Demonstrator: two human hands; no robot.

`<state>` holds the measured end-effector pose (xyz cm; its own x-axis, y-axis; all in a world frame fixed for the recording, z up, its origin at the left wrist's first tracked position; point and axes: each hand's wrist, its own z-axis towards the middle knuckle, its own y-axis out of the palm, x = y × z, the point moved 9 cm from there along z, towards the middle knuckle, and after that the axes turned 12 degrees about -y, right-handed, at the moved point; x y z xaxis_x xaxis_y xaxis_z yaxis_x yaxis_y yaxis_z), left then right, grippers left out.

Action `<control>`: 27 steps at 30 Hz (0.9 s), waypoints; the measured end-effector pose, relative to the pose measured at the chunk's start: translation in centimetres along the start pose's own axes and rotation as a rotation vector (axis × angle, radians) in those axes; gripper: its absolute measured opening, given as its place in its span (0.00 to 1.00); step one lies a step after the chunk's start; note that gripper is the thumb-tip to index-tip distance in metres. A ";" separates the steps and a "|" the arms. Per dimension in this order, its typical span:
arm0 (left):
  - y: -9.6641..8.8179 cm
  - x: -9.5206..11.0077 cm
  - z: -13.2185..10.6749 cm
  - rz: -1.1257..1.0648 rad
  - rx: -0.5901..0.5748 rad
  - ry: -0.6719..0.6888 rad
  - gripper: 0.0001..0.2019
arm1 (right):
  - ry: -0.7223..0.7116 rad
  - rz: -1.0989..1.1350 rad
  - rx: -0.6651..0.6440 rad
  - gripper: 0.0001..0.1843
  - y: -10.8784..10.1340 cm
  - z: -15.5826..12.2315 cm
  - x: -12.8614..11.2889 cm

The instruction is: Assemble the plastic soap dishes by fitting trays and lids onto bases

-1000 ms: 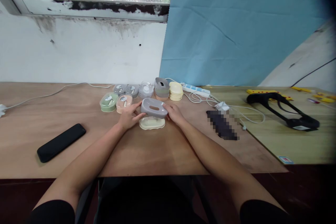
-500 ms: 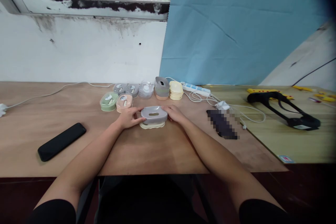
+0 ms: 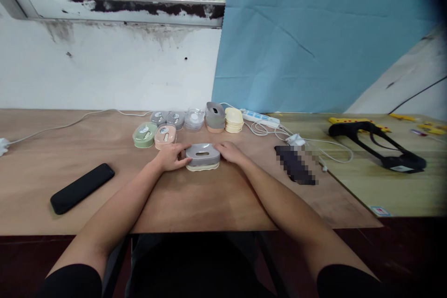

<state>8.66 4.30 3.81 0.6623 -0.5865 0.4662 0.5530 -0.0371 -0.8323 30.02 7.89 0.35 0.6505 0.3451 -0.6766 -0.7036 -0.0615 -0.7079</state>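
Between my hands, a grey oval plastic shell with a slot in its top (image 3: pixel 202 154) sits over a cream wavy-edged base (image 3: pixel 203 167) on the table. My left hand (image 3: pixel 173 157) grips the shell's left end, thumb at the front and fingers behind. At the opposite end, my right hand (image 3: pixel 230 152) closes on the shell, its far fingers partly hidden. Just behind my left hand stand a pink lidded box (image 3: pixel 165 135) and a green lidded box (image 3: pixel 144 135).
Along the back are grey boxes (image 3: pixel 175 119), clear covers (image 3: pixel 194 119), stacked grey shells (image 3: pixel 215 115), cream bases (image 3: pixel 233 120) and a power strip (image 3: pixel 260 118) with cables. A black phone (image 3: pixel 83 188) lies left; a blurred dark object (image 3: pixel 295 165) and a black headset frame (image 3: pixel 379 146) lie right.
The grey shell has shifted slightly left and lower, sitting more squarely over the cream base. Both hands keep hold of its ends, the right one moving slightly left.
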 end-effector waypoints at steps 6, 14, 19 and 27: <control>0.1 0.7 -0.1 0.063 -0.038 0.066 0.28 | -0.099 -0.129 -0.033 0.25 0.2 0.4 -0.5; 0.9 1.1 0.2 0.188 -0.061 0.100 0.39 | -0.130 -0.223 -0.129 0.23 0.9 0.4 -0.7; 1.6 1.1 0.3 0.279 -0.074 0.080 0.41 | -0.154 -0.243 -0.113 0.23 0.7 0.2 -1.0; 2.0 0.8 0.6 0.358 -0.036 -0.071 0.38 | -0.085 -0.405 -0.024 0.23 -0.3 0.1 -0.7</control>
<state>10.59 4.27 2.68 0.8448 -0.5099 0.1619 0.2626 0.1316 -0.9559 29.70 7.72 1.05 0.8466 0.4220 -0.3242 -0.3886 0.0740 -0.9184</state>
